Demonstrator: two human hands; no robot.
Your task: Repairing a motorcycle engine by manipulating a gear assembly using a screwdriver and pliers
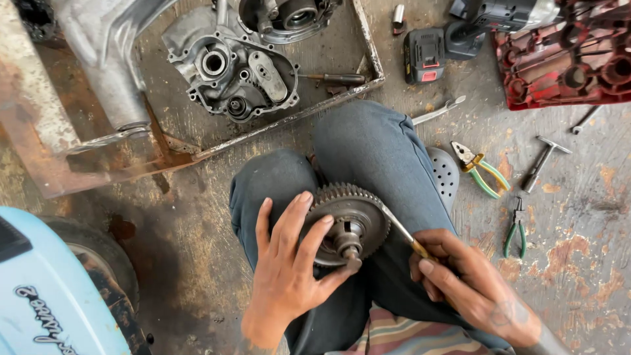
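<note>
a: prying at the gear assembly (348, 220) on the lap, left hand (289, 269) clamped round it?
b: yes; right hand (470, 279) grips the screwdriver (397, 227), tip at its hub. next likely needs steady leverage.

This is a rough motor repair workshop, with the work done on the ground. The stained, oil-marked concrete floor (197, 263) carries an opened engine casing (233, 75) in a rusty metal tray (368, 49), a cordless power tool (460, 29), green-handled pliers (483, 171), a small hammer (542, 161) and a red tool case (565, 59).
</note>
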